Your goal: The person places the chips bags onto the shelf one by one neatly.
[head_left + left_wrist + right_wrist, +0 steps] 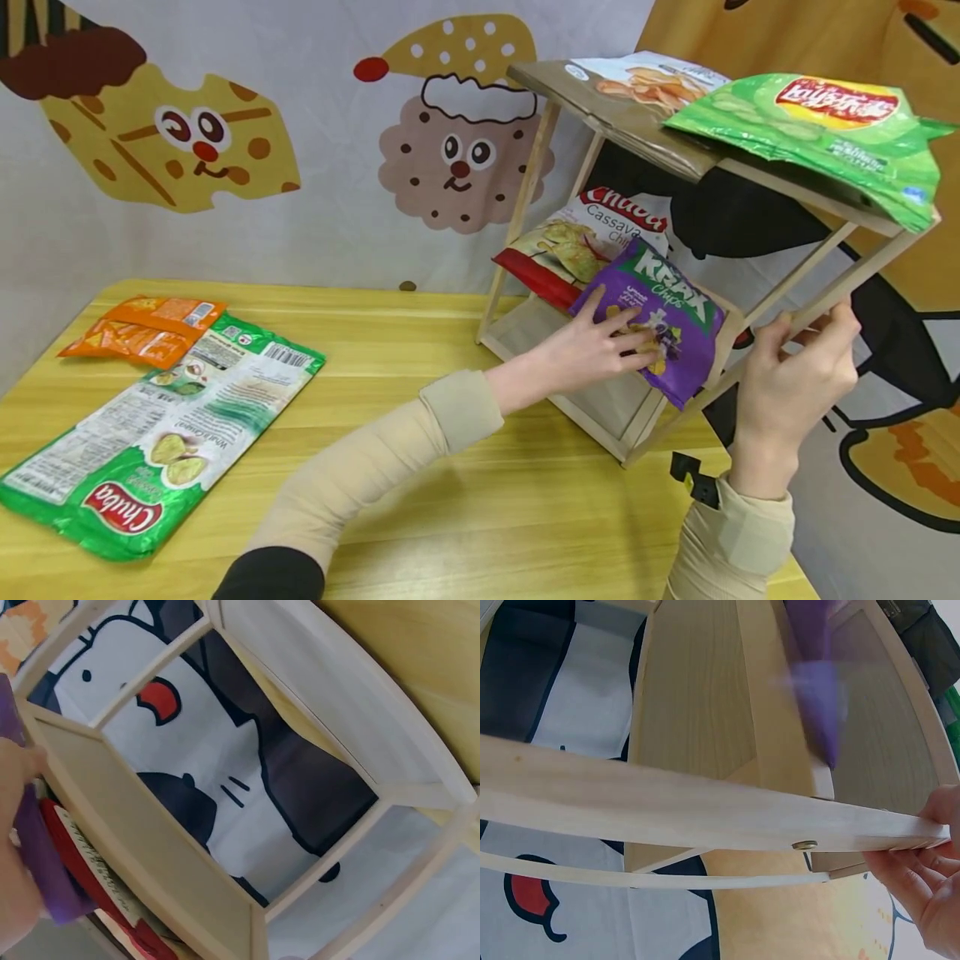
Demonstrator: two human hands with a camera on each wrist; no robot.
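My left hand (600, 346) rests with spread fingers on the front of a purple Krax chips bag (686, 333). That bag leans in the lower part of a small wooden shelf rack (626, 446), beside a red-and-white Chuba cassava chips bag (558, 287). Fingers of my right hand (798, 387) curl round the rack's right front post, and the right wrist view shows this hand (922, 877) gripping the wooden bar (705, 806). At its left edge, the left wrist view holds part of my left hand against the purple bag (45, 862).
On the rack's top board (555, 83) lie a green chips bag (817, 137) and a white bag with chips pictured (652, 79). A large green Chuba bag (172, 433) and orange packets (146, 329) lie on the table's left. A cartoon-printed cloth (322, 167) hangs behind.
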